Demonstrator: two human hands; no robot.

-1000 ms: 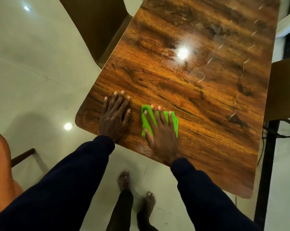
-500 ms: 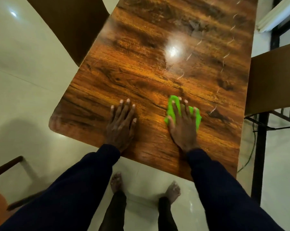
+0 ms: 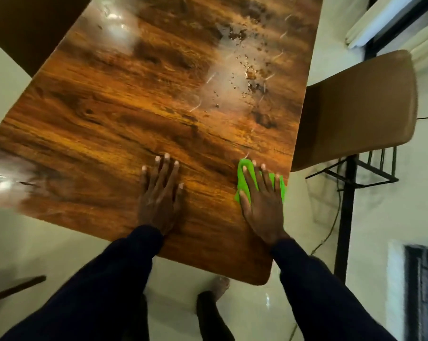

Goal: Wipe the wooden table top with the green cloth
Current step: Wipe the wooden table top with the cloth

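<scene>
The glossy wooden table top (image 3: 124,114) fills the upper half of the head view. A small green cloth (image 3: 244,169) lies flat on it close to the table's right edge, near the front. My right hand (image 3: 263,200) presses down on the cloth with straight, spread fingers and covers most of it. My left hand (image 3: 160,193) rests flat on bare wood to the left, fingers straight, apart from the cloth. Water droplets and wet streaks (image 3: 247,70) sit on the far right part of the table.
A brown chair (image 3: 355,107) stands right beside the table's right edge. Another dark chair back (image 3: 23,25) is at the far left. A black metal stand (image 3: 348,193) with cables is on the right. My bare feet (image 3: 220,285) are on the pale floor below the front edge.
My right hand has slid the green cloth rightwards across the table, from near the left front corner to the right edge. My left hand has shifted right as well.
</scene>
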